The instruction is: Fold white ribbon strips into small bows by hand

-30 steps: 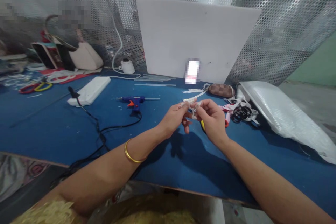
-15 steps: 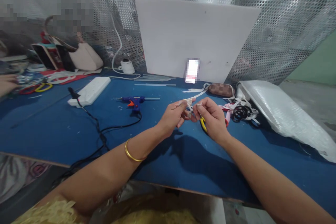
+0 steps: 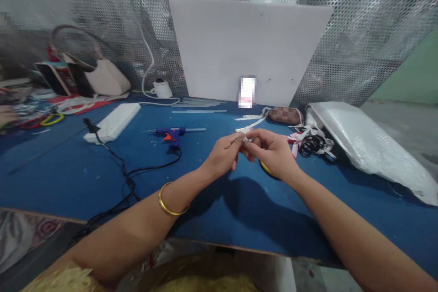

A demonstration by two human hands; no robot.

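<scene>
White ribbon (image 3: 242, 131) is pinched in the fingertips of the left hand (image 3: 223, 154) and right hand (image 3: 275, 151), above a blue table (image 3: 325, 187). If either pinch loosens, the small piece could slip or unfold. Handbag (image 3: 108, 77), checked pouch (image 3: 284, 115) and plastic bag (image 3: 369, 150) lie beyond; their contents can't be made out.

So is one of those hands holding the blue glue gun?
No, the blue glue gun lies on the table, while the left hand and right hand both hold a small white piece.
</scene>
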